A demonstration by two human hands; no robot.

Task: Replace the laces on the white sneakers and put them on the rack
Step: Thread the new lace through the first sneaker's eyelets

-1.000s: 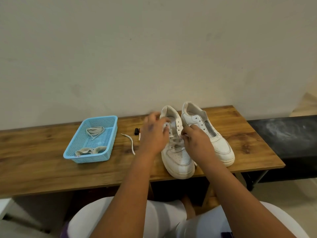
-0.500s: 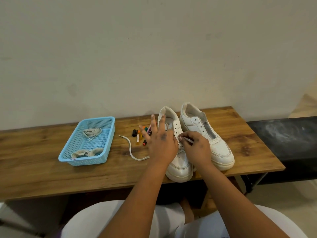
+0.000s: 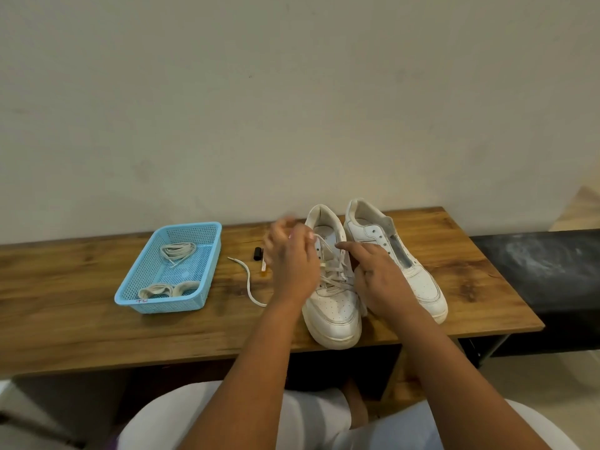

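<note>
White lace (image 3: 331, 271) half-threaded on left sneaker (image 3: 334, 300) on table (image 3: 81, 326); end pinched by left hand (image 3: 292, 258), right hand (image 3: 380, 280) relaxed on shoe. Eyelet may be skipped if pulled blurred-fast.

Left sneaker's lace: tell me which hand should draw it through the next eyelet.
Left. The left hand is raised beside the left sneaker, apparently pinching the lace near the upper eyelets, though it is blurred. The right hand rests on the sneaker, steadying it.
</note>
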